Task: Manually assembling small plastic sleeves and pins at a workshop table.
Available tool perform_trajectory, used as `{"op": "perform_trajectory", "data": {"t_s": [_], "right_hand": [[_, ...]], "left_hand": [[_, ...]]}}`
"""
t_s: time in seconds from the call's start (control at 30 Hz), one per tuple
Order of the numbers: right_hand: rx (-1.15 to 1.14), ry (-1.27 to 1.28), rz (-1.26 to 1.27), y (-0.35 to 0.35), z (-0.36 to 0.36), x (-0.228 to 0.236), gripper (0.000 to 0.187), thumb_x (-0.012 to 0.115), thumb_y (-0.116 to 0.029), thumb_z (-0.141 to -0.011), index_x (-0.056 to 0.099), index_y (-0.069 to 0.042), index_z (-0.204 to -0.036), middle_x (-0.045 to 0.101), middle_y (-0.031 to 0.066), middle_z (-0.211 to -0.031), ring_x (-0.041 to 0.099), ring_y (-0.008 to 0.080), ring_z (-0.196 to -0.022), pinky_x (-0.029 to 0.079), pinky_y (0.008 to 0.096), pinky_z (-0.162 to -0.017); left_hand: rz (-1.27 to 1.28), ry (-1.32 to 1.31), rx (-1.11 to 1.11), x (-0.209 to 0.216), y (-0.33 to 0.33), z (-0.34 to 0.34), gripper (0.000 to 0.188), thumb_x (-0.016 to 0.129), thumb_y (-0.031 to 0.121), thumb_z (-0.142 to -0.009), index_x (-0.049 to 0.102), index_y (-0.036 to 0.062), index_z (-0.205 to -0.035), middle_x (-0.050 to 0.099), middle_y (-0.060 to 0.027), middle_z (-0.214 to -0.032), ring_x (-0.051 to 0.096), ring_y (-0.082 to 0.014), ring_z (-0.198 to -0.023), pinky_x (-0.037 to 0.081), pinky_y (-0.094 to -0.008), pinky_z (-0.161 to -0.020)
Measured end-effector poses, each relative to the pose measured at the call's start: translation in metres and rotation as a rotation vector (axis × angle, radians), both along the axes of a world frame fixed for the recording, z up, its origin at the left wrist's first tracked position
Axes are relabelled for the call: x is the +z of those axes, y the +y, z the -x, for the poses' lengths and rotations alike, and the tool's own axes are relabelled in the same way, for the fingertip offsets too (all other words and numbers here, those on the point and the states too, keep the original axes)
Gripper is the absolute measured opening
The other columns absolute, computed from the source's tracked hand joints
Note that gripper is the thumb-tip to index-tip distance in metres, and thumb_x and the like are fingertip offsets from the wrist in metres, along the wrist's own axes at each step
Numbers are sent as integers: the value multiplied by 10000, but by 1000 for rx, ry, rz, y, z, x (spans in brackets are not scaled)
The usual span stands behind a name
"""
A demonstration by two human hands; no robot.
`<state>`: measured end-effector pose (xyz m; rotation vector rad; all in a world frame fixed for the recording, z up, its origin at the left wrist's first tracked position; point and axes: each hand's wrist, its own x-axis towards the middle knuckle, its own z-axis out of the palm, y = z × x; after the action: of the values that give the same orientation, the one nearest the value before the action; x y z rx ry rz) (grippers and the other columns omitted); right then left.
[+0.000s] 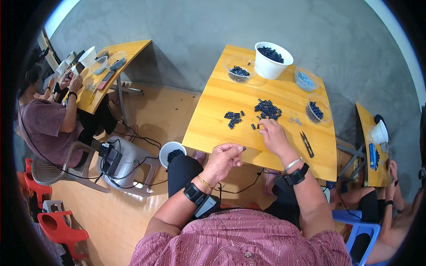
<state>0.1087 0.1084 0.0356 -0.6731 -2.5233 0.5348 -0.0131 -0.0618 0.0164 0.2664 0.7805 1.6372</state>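
Left hand (225, 158): thumb and index pinched on one small black part (244, 149), held just above the near edge of the table (206, 108). Right hand (274, 135): palm down, thumb and fingertips close together at the near edge of the main pile; can't tell if a part is gripped, fingers hide it. Loose part (253, 127) lies just left of those fingertips. Parts read as moulded plastic: likely very light, stiff, a bit slick, hard to crush but easy to flick away. I'd take them across the long sides, mid-length, with fingertip pads, light squeeze, ends left clear. Black pile (268, 109) sits just beyond the right hand, smaller black cluster (232, 118) to its left. Clear bits (294, 120) right of the pile look tiny, probably fiddlier to pick up. Snips (306, 144) lie on the right, near side; take by the black handles. Farther out: bowl of black parts (327, 116) right, bowl of pale blue bits (311, 89) far right, white tub (269, 72) far side, clear bowl (239, 80) far left.
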Motion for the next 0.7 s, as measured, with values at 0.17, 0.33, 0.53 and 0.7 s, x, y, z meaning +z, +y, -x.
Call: {"op": "perform_trajectory", "data": {"t_s": [0.17, 0.33, 0.53, 0.7], "right_hand": [[83, -14, -66, 14, 8, -13, 134, 574, -31, -738, 514, -28, -857, 528, 158, -813, 521, 352, -799, 432, 420, -701], [48, -59, -128, 14, 1, -28, 90, 562, -23, -737, 494, -22, -796, 521, 165, -787, 508, 358, -787, 420, 436, -691], [-43, 152, 223, -10, -36, -6, 81, 525, -16, -777, 530, -7, -857, 563, 137, -724, 551, 243, -627, 454, 318, -605], [275, 598, 1224, -67, -60, 53, 73, 509, -53, -844, 523, -3, -896, 549, 33, -715, 529, 97, -618, 440, 218, -580]], "left_hand": [[-10, 20, -20, 4, -1, -1, 85, 582, 87, -831, 610, 8, -842, 574, -32, -725, 492, -104, -600, 459, -260, -548], [-56, 37, -7, 10, -5, -3, 87, 581, 89, -832, 610, 8, -842, 570, -27, -726, 495, -105, -614, 455, -261, -550], [-148, 43, -18, 30, -12, -12, 80, 575, 65, -833, 612, 5, -872, 548, -26, -703, 481, -104, -618, 452, -277, -580], [-256, 41, -77, 39, -18, -21, 102, 560, 74, -841, 615, 9, -898, 584, -37, -750, 500, -109, -640, 452, -272, -581]]}}
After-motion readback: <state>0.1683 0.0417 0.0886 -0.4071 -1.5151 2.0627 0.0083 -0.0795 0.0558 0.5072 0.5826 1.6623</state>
